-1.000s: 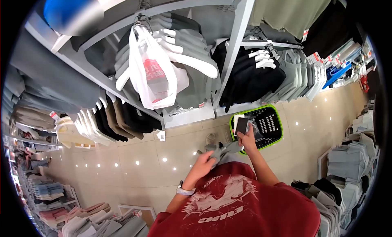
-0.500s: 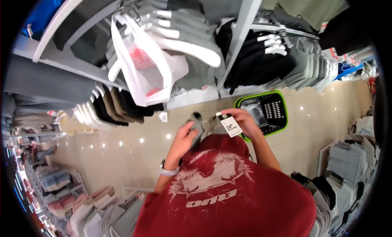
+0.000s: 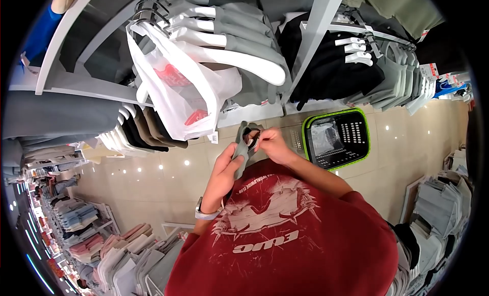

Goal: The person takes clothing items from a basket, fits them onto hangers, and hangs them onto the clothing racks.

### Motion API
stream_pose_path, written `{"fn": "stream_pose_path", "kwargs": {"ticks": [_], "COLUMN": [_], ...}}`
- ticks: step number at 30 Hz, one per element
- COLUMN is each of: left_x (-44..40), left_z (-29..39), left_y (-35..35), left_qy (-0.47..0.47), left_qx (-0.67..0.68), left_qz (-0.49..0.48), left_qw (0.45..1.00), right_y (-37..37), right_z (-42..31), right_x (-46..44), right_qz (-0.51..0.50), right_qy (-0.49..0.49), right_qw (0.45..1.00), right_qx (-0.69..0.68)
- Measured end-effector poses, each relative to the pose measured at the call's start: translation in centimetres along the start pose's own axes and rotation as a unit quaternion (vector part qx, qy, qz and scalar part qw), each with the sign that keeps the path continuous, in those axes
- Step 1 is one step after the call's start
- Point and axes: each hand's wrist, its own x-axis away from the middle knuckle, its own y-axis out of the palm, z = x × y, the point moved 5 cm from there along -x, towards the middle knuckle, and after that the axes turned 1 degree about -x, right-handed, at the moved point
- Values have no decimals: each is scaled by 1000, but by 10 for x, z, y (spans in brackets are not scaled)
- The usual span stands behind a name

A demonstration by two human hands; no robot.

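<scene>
In front of the red shirt (image 3: 285, 209), my left hand (image 3: 221, 172) grips a small grey-green cloth item (image 3: 241, 149) whose exact kind I cannot make out. The item's top gapes, showing a dark edge and something pale inside. My right hand (image 3: 275, 144) meets it from the other side, thumb and fingers pinched at that dark edge. What exactly lies between those fingertips is too small to tell. A white plastic bag (image 3: 206, 120) with red print hangs just above and to the left of both hands.
A black shopping basket (image 3: 355, 133) with a green rim stands on the tiled floor (image 3: 153, 194) at right, a clear packet inside. Grey shirts (image 3: 249, 41) on white hangers and black garments (image 3: 326, 82) fill the racks ahead. Folded clothes (image 3: 435, 199) are stacked on the right.
My right hand has moved left to the cloth item. The white-and-black tag it was holding up no longer shows. The item's opening is now turned more into view.
</scene>
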Motion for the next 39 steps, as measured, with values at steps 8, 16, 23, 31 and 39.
{"fn": "stream_pose_path", "kwargs": {"ticks": [8,16,23,31,39], "left_x": [-2,-23,-34,-30,-18], "left_z": [16,-9,-14,-16,-15], "left_y": [-19,-73,-82,-79,-97], "left_qy": [11,78,67,58,70], "left_qx": [84,-176,-203,-141,-116], "left_qz": [37,64,69,39,76], "left_qw": [996,979,974,988,988], "right_y": [3,-12,56,137,188], "right_z": [24,-25,-105,-158,-188], "right_x": [-23,5,-11,-135,-200], "right_qz": [-126,35,-74,107,105], "right_qy": [-110,36,39,-271,-303], "right_qw": [774,667,821,838,761], "right_qx": [610,743,565,462,564]}}
